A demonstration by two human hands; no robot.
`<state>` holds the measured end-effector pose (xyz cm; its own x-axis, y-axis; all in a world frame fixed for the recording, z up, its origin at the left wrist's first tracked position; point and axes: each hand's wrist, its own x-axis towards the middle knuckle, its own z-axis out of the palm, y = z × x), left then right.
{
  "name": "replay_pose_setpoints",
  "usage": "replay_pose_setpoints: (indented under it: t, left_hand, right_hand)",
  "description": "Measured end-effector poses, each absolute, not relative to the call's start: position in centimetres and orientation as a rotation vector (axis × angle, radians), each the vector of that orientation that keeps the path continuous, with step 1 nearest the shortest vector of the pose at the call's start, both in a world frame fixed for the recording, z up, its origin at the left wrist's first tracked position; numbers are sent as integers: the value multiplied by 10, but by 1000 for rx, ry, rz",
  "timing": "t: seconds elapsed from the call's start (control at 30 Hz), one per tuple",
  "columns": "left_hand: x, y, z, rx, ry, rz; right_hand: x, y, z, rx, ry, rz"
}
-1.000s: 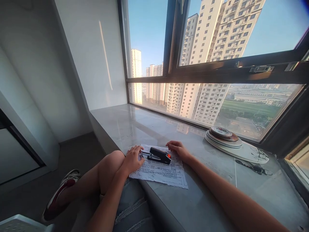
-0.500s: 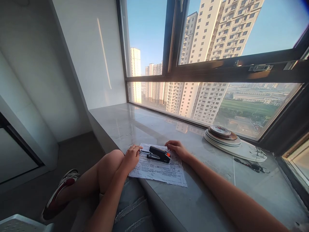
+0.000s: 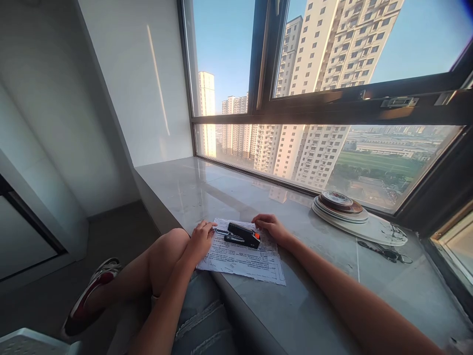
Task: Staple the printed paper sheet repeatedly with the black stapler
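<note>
A black stapler [image 3: 242,235] with a red part at its right end lies on a printed sheet of paper [image 3: 244,264] on the grey sill. A thin metal piece sticks out from its left end. My left hand [image 3: 201,240] rests at the paper's left edge, its fingertips by that metal piece; the fingers are bent, and whether they grip it is too small to tell. My right hand [image 3: 269,228] lies at the paper's upper right edge, just beyond the stapler's red end, with curled fingers whose undersides are hidden.
Stacked plates [image 3: 342,209] and a larger flat plate [image 3: 384,230] stand by the window at the right. Scissors [image 3: 389,254] lie in front of them. My bent knee [image 3: 172,246] is beside the sill's front edge.
</note>
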<state>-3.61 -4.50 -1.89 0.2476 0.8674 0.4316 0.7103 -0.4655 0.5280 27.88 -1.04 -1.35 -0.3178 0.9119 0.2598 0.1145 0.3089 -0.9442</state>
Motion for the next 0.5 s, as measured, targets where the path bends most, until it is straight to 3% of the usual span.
replay_pose_setpoints:
  t: [0.5]
  left_hand:
    - [-37,-42,-16,2106,1487,1383]
  right_hand:
    - [277,-16,-8,-930,-1678,1130]
